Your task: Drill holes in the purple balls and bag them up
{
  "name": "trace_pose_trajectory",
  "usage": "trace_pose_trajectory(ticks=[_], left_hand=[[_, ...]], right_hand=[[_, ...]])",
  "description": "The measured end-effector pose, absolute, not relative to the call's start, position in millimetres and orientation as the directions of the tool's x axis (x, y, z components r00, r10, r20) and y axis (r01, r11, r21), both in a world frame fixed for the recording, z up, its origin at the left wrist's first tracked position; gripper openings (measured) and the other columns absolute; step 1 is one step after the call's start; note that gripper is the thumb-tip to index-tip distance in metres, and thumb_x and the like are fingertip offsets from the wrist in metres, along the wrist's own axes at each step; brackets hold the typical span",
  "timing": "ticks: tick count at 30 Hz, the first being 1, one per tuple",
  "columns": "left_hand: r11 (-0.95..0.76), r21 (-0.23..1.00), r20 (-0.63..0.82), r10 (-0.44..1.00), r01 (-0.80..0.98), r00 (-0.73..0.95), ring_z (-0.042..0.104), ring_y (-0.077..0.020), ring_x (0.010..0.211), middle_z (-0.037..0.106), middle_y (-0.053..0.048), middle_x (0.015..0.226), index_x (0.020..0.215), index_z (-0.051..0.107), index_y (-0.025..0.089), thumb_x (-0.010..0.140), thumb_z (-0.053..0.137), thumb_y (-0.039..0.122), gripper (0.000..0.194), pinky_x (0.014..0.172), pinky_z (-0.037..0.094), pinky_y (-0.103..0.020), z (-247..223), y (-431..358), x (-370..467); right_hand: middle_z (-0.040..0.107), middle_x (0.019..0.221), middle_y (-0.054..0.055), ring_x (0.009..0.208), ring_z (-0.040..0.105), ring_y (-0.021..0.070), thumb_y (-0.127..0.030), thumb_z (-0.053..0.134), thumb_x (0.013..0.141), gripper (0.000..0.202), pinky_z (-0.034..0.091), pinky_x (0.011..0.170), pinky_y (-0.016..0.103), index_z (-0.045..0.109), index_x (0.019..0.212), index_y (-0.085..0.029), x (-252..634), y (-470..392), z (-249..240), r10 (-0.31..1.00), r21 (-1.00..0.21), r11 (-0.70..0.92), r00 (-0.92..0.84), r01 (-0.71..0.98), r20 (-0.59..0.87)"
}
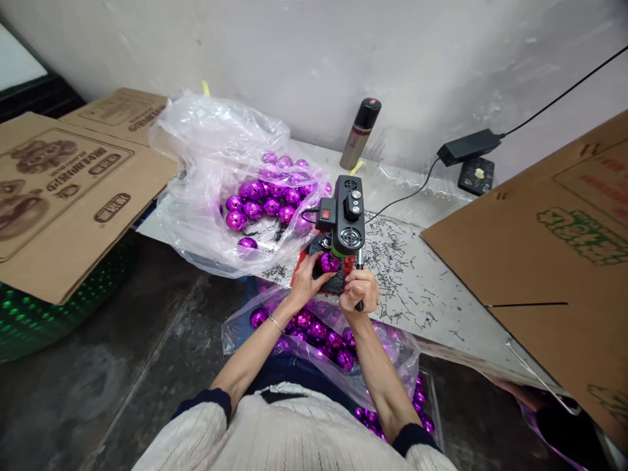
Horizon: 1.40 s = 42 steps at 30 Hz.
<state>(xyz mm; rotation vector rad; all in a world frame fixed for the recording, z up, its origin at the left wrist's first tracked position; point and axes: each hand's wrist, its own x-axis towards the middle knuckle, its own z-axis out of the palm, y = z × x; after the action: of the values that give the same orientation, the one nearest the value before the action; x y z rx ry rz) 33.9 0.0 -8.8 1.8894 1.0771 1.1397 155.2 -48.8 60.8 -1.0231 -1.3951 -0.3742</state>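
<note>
A small black bench press (349, 216) with round vents and knobs stands near the table's front edge, on a red and black base. My left hand (308, 280) grips a shiny purple faceted ball (328, 262) under the press head, thumb and fingers on its sides. My right hand (360, 289) is wrapped round the press's black-tipped lever handle (360, 305). Behind and left of the press lies an open clear plastic bag (196, 196) with several purple balls (252, 190). Another clear bag (235, 327) with more purple balls (318, 329) rests on my lap, below my forearms.
Cardboard boxes stand at the left (73, 196) and right (549, 248). A spray can (360, 134) is at the back by the wall. A power adapter (468, 147) trails a cable to the press. Small dark bits (392, 268) litter the white table (471, 314).
</note>
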Motion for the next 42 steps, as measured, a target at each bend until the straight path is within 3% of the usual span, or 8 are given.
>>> trace_pose_trajectory(ticks=[10, 18, 22, 25, 29, 32, 37, 42], left_hand=[[-0.419, 0.856, 0.343, 0.898, 0.302, 0.275, 0.067, -0.0268, 0.116, 0.069, -0.014, 0.124, 0.133, 0.056, 0.018, 0.089, 0.071, 0.048, 0.054, 0.102, 0.053, -0.042, -11.0, 4.0, 34.6], [-0.492, 0.801, 0.442, 0.87, 0.339, 0.219, 0.067, -0.0281, 0.117, 0.069, -0.014, 0.124, 0.134, 0.056, 0.019, 0.088, 0.071, 0.052, 0.058, 0.102, 0.053, -0.046, -4.8, -9.6, 27.2], [-0.763, 0.56, 0.601, 0.642, 0.323, 0.475, 0.066, -0.0291, 0.118, 0.068, -0.018, 0.125, 0.138, 0.053, 0.016, 0.086, 0.07, 0.055, 0.067, 0.099, 0.054, -0.044, -6.5, -56.6, -6.2], [-0.847, 0.41, 0.473, 0.516, 0.339, 0.714, 0.069, -0.0286, 0.105, 0.07, -0.019, 0.12, 0.133, 0.056, 0.012, 0.085, 0.072, 0.053, 0.065, 0.087, 0.056, -0.04, -18.2, -96.1, -22.9], [-0.823, 0.374, 0.28, 0.539, 0.427, 0.794, 0.068, -0.0293, 0.106, 0.067, -0.02, 0.127, 0.136, 0.055, 0.014, 0.084, 0.07, 0.058, 0.07, 0.087, 0.055, -0.041, -20.7, -117.0, -20.1], [-0.812, 0.416, 0.395, 0.566, 0.409, 0.723, 0.069, -0.0279, 0.104, 0.071, -0.018, 0.119, 0.135, 0.058, 0.015, 0.088, 0.06, 0.067, 0.07, 0.087, 0.054, -0.039, 4.8, -94.2, -23.6], [-0.516, 0.527, 0.504, 0.829, 0.676, 0.241, 0.068, -0.0248, 0.112, 0.073, -0.013, 0.115, 0.124, 0.067, 0.019, 0.106, 0.038, 0.038, 0.039, 0.101, 0.049, -0.039, 72.5, 6.6, -78.9], [-0.025, 0.271, -0.047, 0.998, 0.962, 0.039, 0.069, -0.0397, 0.104, 0.074, -0.022, 0.094, 0.103, 0.072, 0.01, 0.094, 0.06, 0.053, 0.045, 0.098, 0.046, -0.05, 98.3, 85.5, -123.8]], right_hand=[[0.055, 0.069, 0.0, 0.061, 0.052, 0.0125, -0.024, 0.037, 0.103, 0.031, 0.042, 0.058, 0.028, 0.047, 0.074, -0.022, 156.5, -47.1, 59.7, 0.336, -0.294, 0.596, 0.1, 0.747, 0.937], [0.053, 0.065, -0.001, 0.064, 0.055, 0.0132, -0.019, 0.043, 0.101, 0.035, 0.042, 0.063, 0.029, 0.045, 0.066, -0.022, 150.3, -51.7, 132.9, 0.52, -0.595, 0.494, 0.333, 0.634, 0.787], [0.053, 0.065, -0.002, 0.065, 0.055, 0.0125, -0.017, 0.044, 0.101, 0.035, 0.042, 0.065, 0.029, 0.046, 0.066, -0.021, 149.0, -54.6, 133.6, 0.52, -0.59, 0.5, 0.325, 0.634, 0.79], [0.055, 0.066, -0.001, 0.065, 0.056, 0.0126, -0.016, 0.044, 0.1, 0.034, 0.042, 0.065, 0.029, 0.048, 0.067, -0.021, 148.6, -55.4, 119.5, 0.478, -0.545, 0.511, 0.307, 0.665, 0.823], [0.055, 0.064, -0.001, 0.064, 0.057, 0.0136, -0.018, 0.044, 0.1, 0.035, 0.043, 0.064, 0.03, 0.049, 0.065, -0.021, 149.7, -54.8, 110.7, 0.46, -0.539, 0.51, 0.316, 0.67, 0.83], [0.056, 0.063, 0.0, 0.064, 0.058, 0.0143, -0.02, 0.045, 0.1, 0.036, 0.044, 0.063, 0.03, 0.049, 0.064, -0.021, 152.0, -55.3, 111.0, 0.473, -0.53, 0.496, 0.298, 0.687, 0.829], [0.056, 0.062, 0.0, 0.062, 0.059, 0.0153, -0.022, 0.044, 0.101, 0.038, 0.044, 0.061, 0.032, 0.049, 0.063, -0.022, 153.1, -55.5, 111.0, 0.466, -0.514, 0.491, 0.287, 0.703, 0.837], [0.056, 0.062, 0.0, 0.061, 0.058, 0.0159, -0.02, 0.045, 0.1, 0.036, 0.043, 0.059, 0.032, 0.049, 0.065, -0.022, 151.8, -54.2, 110.7, 0.445, -0.497, 0.51, 0.279, 0.702, 0.851]])
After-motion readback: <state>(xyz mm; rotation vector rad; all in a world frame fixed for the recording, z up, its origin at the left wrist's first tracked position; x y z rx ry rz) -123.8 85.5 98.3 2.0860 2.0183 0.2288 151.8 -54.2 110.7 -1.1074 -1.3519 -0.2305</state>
